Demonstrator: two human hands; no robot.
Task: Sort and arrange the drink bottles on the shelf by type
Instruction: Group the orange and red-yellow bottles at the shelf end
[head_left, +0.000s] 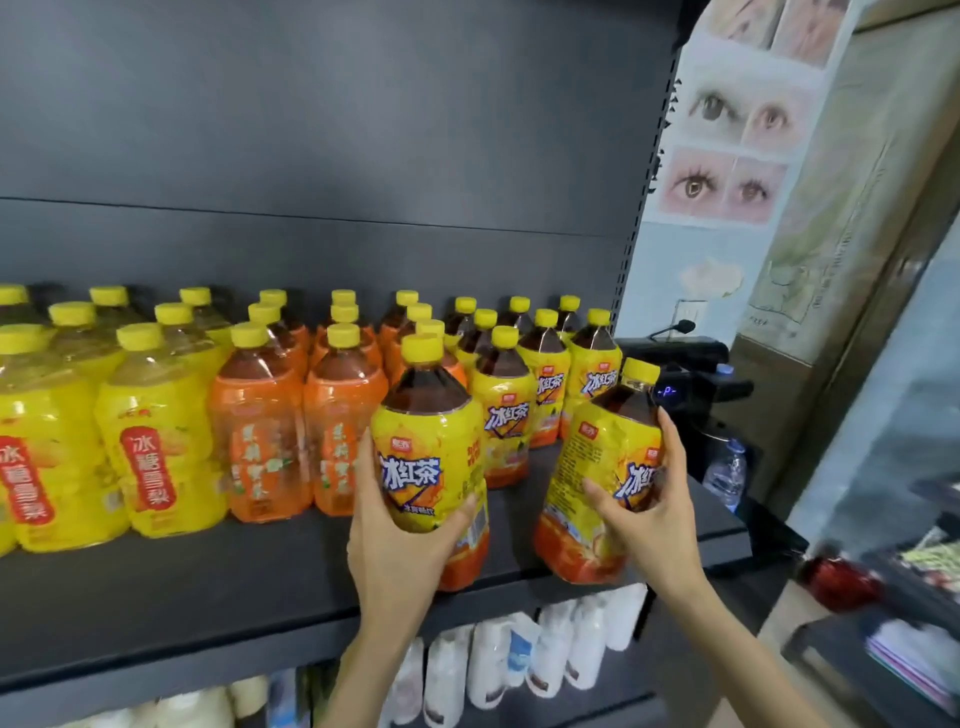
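The left hand (395, 540) has fingers wrapped round one tea bottle (431, 447), upright just before the tea rows (545, 384); the right hand (654, 525) clamps its fingers on a second bottle (602, 457), tilted, right of those rows, likely so both join their own kind

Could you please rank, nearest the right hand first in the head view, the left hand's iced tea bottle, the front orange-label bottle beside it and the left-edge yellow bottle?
1. iced tea bottle, in the left hand, just left of the right hand.
2. front orange-label bottle, mid-shelf.
3. yellow bottle, far left edge.
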